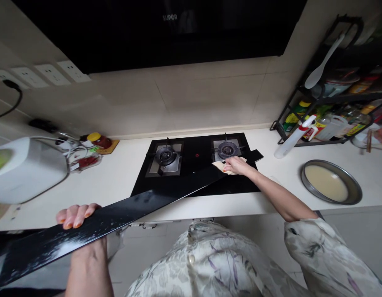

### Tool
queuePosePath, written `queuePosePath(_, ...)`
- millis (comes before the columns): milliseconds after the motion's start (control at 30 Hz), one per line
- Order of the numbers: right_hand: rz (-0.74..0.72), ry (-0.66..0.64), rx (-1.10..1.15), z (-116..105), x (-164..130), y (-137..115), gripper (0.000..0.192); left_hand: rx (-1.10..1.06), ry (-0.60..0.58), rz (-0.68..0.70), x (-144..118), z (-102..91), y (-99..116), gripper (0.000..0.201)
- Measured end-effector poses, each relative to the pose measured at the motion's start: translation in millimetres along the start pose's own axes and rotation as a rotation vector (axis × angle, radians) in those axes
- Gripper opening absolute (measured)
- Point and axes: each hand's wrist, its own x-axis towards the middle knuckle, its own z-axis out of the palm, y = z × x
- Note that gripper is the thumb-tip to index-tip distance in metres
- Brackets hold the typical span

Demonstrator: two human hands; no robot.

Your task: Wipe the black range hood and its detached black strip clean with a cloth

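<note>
A long, glossy black panel (125, 214) slants from the lower left up over the front of the gas hob (197, 144). Whitish specks and streaks show on its near left part. My left hand (77, 216) is closed on the panel, its forearm passing beneath and its fingers curled over the far edge. Toward the panel's right end, my right hand (237, 166) is closed on a pale cloth (221, 166), pressed against the black surface. The cloth partly hides the panel there.
Behind the hob's two burners is a tiled wall, with a black range hood (178, 37) above. At right are a round pan of pale liquid (325, 183), a spray bottle (291, 142) and a black rack (330, 99). A white appliance (32, 169) and a yellow-lidded jar (99, 140) stand left.
</note>
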Motion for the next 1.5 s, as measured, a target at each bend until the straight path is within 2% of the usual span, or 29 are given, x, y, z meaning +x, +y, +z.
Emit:
queuePosePath(67, -0.116, 0.014, -0.016, 5.2, 1.6, -17.1, 0.023, -0.086, -0.057, -0.042, 2.7, -2.3, -0.7, 0.028)
queuePosePath(133, -0.167, 0.022, -0.028, 8.5, 1.4, -24.5, 0.023, -0.079, -0.044, -0.063, 3.9, -3.5, -0.8, 0.028)
queuePosePath(233, -0.064, 0.007, -0.061, 5.1, -2.3, -9.9, 0.023, -0.027, 0.060, -0.064, 3.7, -5.3, -0.6, 0.027)
queuePosePath(333, 0.019, 0.009, -0.098, 1.1, -3.3, 5.3, 0.021, -0.078, -0.029, -0.050, 5.5, -10.8, -1.5, 0.026)
queuePosePath(400, -0.047, 0.019, -0.090, 4.3, -1.0, 0.9, 0.020, -0.122, -0.076, -0.073, 8.0, -16.5, -2.6, 0.024)
queuePosePath(467, -0.129, 0.026, -0.064, 10.2, 1.7, -9.4, 0.021, -0.144, -0.074, -0.076, 10.0, -21.9, -3.7, 0.023)
queuePosePath(533, -0.151, 0.032, -0.050, 13.3, 2.6, -13.1, 0.022, -0.140, -0.086, -0.057, 10.5, -25.5, -4.5, 0.025)
queuePosePath(667, 0.028, 0.006, -0.077, 3.1, -1.6, 15.4, 0.026, -0.121, -0.034, -0.047, 8.3, -26.8, -4.7, 0.026)
queuePosePath(700, 0.081, 0.003, -0.082, -0.5, -2.1, 23.6, 0.027, -0.132, -0.047, -0.062, 8.4, -27.2, -4.7, 0.026)
queuePosePath(767, 0.112, 0.019, -0.076, -3.7, -0.6, 28.8, 0.027, -0.184, -0.146, -0.087, 10.6, -30.1, -4.9, 0.026)
queuePosePath(833, 0.049, 0.054, -0.054, 1.9, 3.8, 11.8, 0.025, -0.222, -0.219, -0.095, 15.0, -35.9, -5.2, 0.025)
queuePosePath(867, 0.006, 0.073, -0.040, 8.1, 6.7, -5.3, 0.024, -0.221, -0.207, -0.087, 17.6, -39.2, -5.4, 0.025)
queuePosePath(933, -0.068, 0.115, -0.011, 25.0, 13.4, -51.0, 0.025, -0.184, -0.054, -0.037, 22.6, -43.6, -5.7, 0.025)
queuePosePath(1000, -0.150, 0.174, 0.009, 43.0, 20.3, -99.9, 0.031, -0.065, 0.233, 0.079, 25.4, -40.7, -5.9, 0.027)
queuePosePath(1067, -0.247, 0.228, 0.017, 56.6, 26.3, -136.3, 0.034, 0.181, 0.499, 0.151, 24.2, -27.5, -5.7, 0.021)
queuePosePath(1100, -0.285, 0.254, 0.024, 60.9, 28.4, -146.2, 0.035, 0.312, 0.563, 0.136, 21.9, -17.4, -5.5, 0.018)
queuePosePath(1133, -0.308, 0.274, 0.033, 63.1, 29.9, -149.7, 0.034, 0.423, 0.568, 0.089, 18.8, -6.1, -5.3, 0.019)
queuePosePath(1167, -0.310, 0.288, 0.044, 63.5, 30.7, -146.7, 0.034, 0.470, 0.530, 0.014, 15.1, 5.8, -5.4, 0.023)
queuePosePath(1233, -0.229, 0.311, 0.068, 59.2, 30.1, -124.2, 0.033, 0.437, 0.463, -0.064, 7.6, 27.2, -6.8, 0.025)
queuePosePath(1367, 0.131, 0.445, 0.079, 36.8, 20.4, -47.8, 0.031, 0.288, 0.538, -0.058, -2.6, 52.3, -14.8, 0.028)
queuePosePath(1500, 0.319, 0.543, 0.038, 15.5, 5.7, 9.4, 0.043, 0.098, 0.562, -0.038, -4.0, 70.0, -24.3, 0.036)
